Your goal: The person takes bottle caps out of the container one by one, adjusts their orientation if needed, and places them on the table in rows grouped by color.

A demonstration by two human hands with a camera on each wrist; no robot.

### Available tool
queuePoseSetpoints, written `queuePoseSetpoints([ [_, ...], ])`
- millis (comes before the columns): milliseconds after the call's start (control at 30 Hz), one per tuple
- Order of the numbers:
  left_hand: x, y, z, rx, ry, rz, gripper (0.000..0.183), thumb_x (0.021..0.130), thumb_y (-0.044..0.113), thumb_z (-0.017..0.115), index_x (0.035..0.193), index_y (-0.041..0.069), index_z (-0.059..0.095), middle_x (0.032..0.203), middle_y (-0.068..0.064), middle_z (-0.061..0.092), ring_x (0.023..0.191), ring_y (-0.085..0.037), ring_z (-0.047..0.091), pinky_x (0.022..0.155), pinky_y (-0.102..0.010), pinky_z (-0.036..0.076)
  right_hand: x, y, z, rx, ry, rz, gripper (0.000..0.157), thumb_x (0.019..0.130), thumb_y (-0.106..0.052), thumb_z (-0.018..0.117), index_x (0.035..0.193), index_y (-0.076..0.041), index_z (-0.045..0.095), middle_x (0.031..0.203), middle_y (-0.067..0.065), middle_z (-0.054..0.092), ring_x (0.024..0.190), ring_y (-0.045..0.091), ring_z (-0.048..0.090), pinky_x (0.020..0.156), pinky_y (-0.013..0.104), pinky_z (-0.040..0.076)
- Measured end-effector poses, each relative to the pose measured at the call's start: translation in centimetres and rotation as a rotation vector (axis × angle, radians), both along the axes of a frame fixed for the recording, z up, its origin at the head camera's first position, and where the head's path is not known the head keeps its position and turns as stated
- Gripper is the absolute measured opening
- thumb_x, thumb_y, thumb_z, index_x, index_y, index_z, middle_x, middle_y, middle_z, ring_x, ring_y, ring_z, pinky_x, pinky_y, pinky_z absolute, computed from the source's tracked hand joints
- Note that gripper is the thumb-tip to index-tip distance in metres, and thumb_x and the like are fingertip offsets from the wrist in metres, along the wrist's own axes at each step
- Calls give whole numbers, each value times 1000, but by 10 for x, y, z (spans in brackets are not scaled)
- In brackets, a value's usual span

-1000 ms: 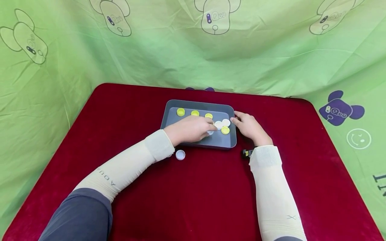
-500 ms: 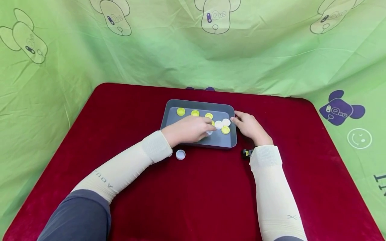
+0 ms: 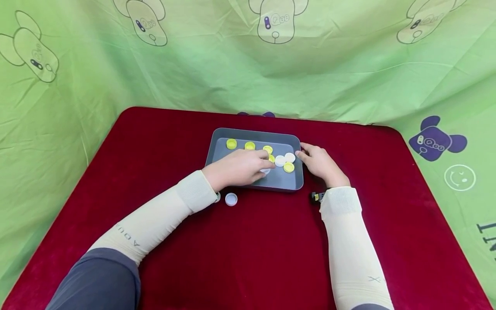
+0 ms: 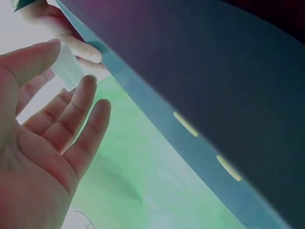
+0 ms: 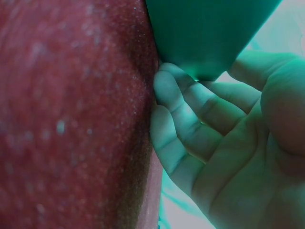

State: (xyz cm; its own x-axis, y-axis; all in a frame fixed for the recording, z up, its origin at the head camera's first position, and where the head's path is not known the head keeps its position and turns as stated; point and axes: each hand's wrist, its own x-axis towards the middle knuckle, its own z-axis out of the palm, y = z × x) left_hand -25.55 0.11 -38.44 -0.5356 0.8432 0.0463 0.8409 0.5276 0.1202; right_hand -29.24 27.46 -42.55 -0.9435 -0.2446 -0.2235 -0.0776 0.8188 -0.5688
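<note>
pinching, head view: left hand (image 3: 241, 165), round white plastic cap (image 3: 265, 171), over shallow grey rectangular tray (image 3: 284, 181) lying side to side; left of two loose white caps (image 3: 280, 161), open floor nearer right. left wrist: cap between thumb and fingertips. right wrist: right hand (image 5: 228, 138), fingers curved, gripping tray's right end.

Bright head view, murkier wrist views, white glare behind the left hand (image 4: 40, 157), right-wrist table (image 5: 71, 114) seemingly blurred
</note>
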Motion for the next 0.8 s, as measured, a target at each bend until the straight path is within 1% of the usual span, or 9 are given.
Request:
queuePoseSetpoints([
  [100, 0, -3, -2, 11, 4, 1, 34, 93, 24, 65, 126, 18, 66, 111, 0, 58, 84, -12, 58, 70, -28, 50, -1, 0, 0, -3, 3, 2, 60, 103, -33, 47, 150, 2, 31, 149, 22, 37, 137, 37, 34, 109, 53, 26],
  [333, 0, -8, -6, 29, 5, -1, 31, 92, 25, 67, 122, 18, 68, 108, 1, 57, 90, -12, 56, 72, -29, 50, -1, 1, -1, -2, -6, 1, 61, 103, -34, 46, 150, 0, 31, 150, 20, 36, 138, 36, 33, 110, 54, 26],
  [500, 2, -10, -6, 41, -1, 5, 31, 92, 26, 67, 121, 17, 68, 106, 0, 57, 89, -13, 55, 72, -31, 50, -1, 0, -1, -2, -8, -2, 60, 103, -33, 46, 150, 0, 31, 150, 20, 36, 138, 36, 33, 110, 54, 26],
  [633, 5, -12, -6, 46, 5, 5, 30, 92, 26, 67, 121, 18, 69, 103, 1, 57, 86, -12, 54, 70, -29, 49, -1, 0, -1, -4, -12, -7, 60, 103, -33, 46, 150, 0, 30, 150, 20, 36, 138, 36, 32, 110, 53, 26],
  [800, 7, -14, -5, 55, 8, 5, 29, 92, 26, 67, 120, 17, 69, 101, 1, 57, 86, -12, 54, 71, -29, 49, -1, 0, -1, -6, 5, -3, 58, 103, -30, 47, 150, 1, 33, 148, 20, 39, 137, 36, 35, 109, 53, 27],
])
